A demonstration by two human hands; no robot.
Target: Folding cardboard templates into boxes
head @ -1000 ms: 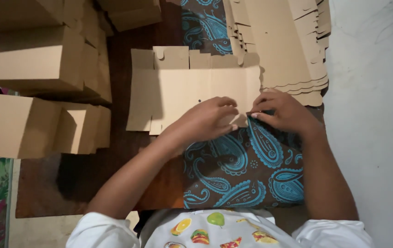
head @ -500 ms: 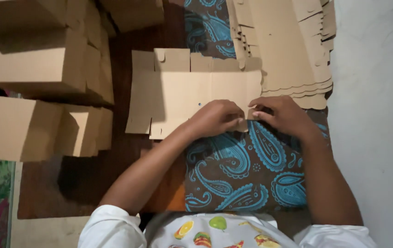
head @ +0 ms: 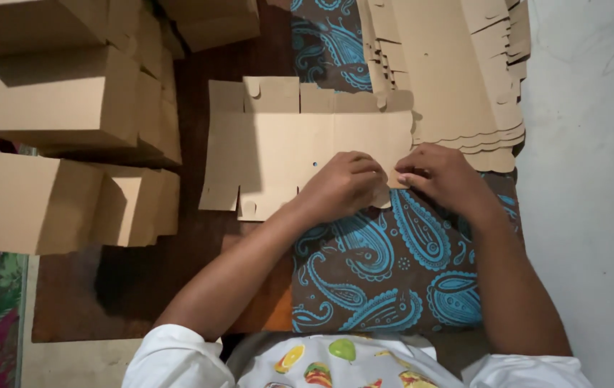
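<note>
**Head view: both hands at the near right edge of a flat cardboard blank**

The head camera looks down on a flat, unfolded cardboard blank (head: pixel 285 154) lying across a dark wooden floor (head: pixel 192 237) and the edge of a brown cloth with blue paisley (head: pixel 386 273). The blank's near right edge is where both hands meet. The left hand (head: pixel 341 185) lies knuckles-up with its fingers curled down onto the cardboard, pressing or pinching a small flap at that edge; how firm the grip is cannot be told. The right hand (head: pixel 442 176) sits just beside it, fingers bent and tips drawn together at the same edge, touching the cardboard. Both forearms run up from the bottom of the view, the left slanting in from the lower left, the right coming more steeply from the lower right.

Just beyond the right hand, a stack of flat blanks (head: pixel 450 72) with scalloped edges lies at the top. To the left stand several folded cardboard boxes (head: pixel 63 100), piled close together. A pale wall (head: pixel 594 179) runs along the right.
</note>
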